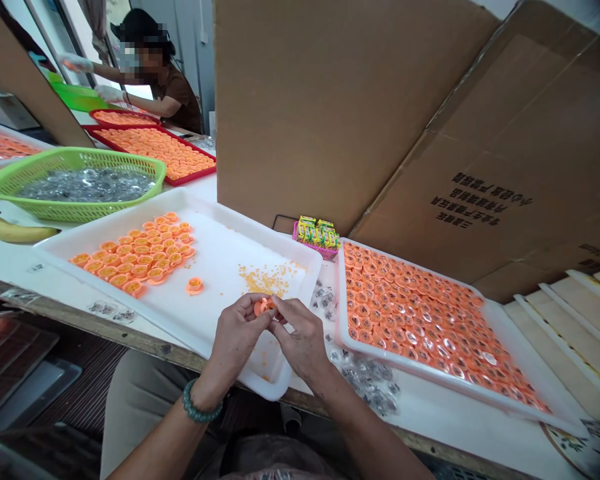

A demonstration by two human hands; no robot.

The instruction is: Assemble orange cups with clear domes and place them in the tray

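A small orange plastic cup (pixel 264 305) is pinched between the fingertips of my left hand (pixel 235 333) and my right hand (pixel 303 337), over the near right part of a white tray (pixel 220 247). My fingers partly hide it, and whether the right hand also holds a small clear piece cannot be made out. In the tray, many orange cups with yellow contents (pixel 143 250) stand grouped at the left. One single cup (pixel 195 286) sits apart from them. Loose yellow beads (pixel 267 277) are scattered just beyond my hands.
At right, another white tray (pixel 337 293) holds rows of clear-topped orange pieces (pixel 405 313). Clear discs (pixel 373 385) lie between the trays. A green basket (pixel 80 212), a banana (pixel 17 230) and a pink basket (pixel 325 253) stand around. Cardboard (pixel 330 113) rises behind; a gloved co-worker (pixel 177 93) sits beyond.
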